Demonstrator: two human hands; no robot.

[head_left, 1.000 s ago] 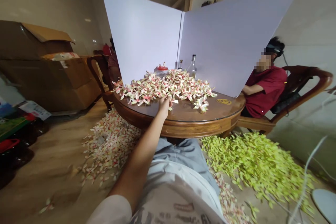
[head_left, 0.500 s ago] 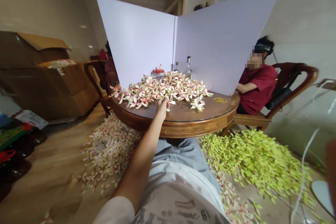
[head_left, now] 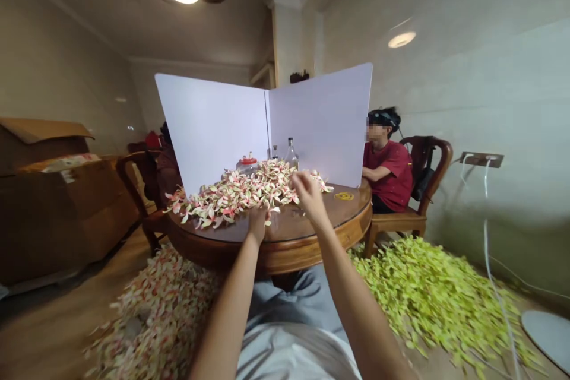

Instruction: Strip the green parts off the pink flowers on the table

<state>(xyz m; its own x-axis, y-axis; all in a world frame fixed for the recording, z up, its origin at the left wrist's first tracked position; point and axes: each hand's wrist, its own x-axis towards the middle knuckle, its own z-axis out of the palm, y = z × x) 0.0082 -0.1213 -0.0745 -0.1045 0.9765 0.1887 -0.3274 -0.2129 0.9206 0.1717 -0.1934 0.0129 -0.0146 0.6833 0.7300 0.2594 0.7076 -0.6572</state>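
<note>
A heap of pink-and-white flowers [head_left: 240, 193] with pointed petals covers the far left of the round wooden table [head_left: 285, 237]. At its front edge my left hand [head_left: 257, 221] is closed, palm low over the tabletop, and petals of a flower [head_left: 269, 215] show at its fingertips. My right hand [head_left: 308, 191] is raised a little over the right front of the heap. Its fingers are curled together and slightly blurred; whatever they hold, if anything, is hidden.
White divider panels [head_left: 214, 136] stand behind the heap, with a red-lidded jar [head_left: 247, 164] and a glass bottle [head_left: 291, 154]. Yellow rings [head_left: 344, 196] lie at right. A person in red [head_left: 389, 175] sits beyond. Floor piles: pink-and-white flowers [head_left: 155, 314], yellow-green pieces [head_left: 436, 291].
My right hand has come up into view over the heap's right front. The left hand stays at the heap's front edge. My view has tilted upward and turned right.
</note>
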